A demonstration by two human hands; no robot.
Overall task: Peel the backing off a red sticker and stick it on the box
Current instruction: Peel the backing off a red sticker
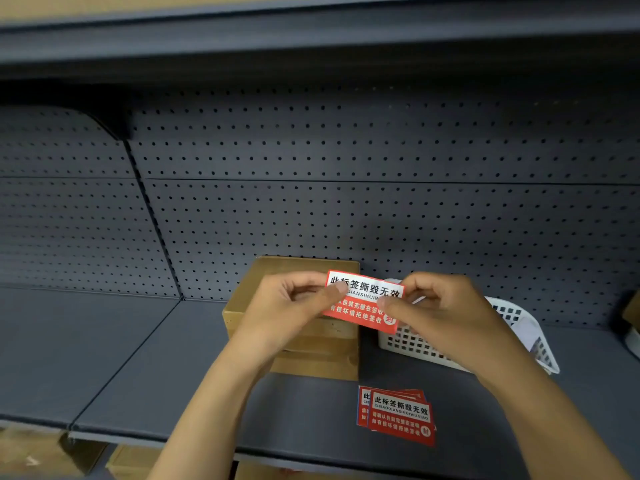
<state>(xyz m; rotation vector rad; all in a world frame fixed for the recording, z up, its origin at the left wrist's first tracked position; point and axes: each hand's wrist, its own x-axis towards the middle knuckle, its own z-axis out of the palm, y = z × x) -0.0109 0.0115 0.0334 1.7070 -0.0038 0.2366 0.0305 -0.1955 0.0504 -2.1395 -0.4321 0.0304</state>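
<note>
I see my left hand [294, 306] and right hand [440, 306] both pinched on the opposite ends of a red-and-white rectangular paper sticker [363, 303], held in the air above the brown cardboard box [311, 344] on the dark grey metal shelf [173, 375], beside a white plastic basket [519, 327].

We pinch a red sticker [363, 303] between our left hand [294, 306] and right hand [440, 306], above the cardboard box [311, 348] on the shelf [138, 358].
</note>
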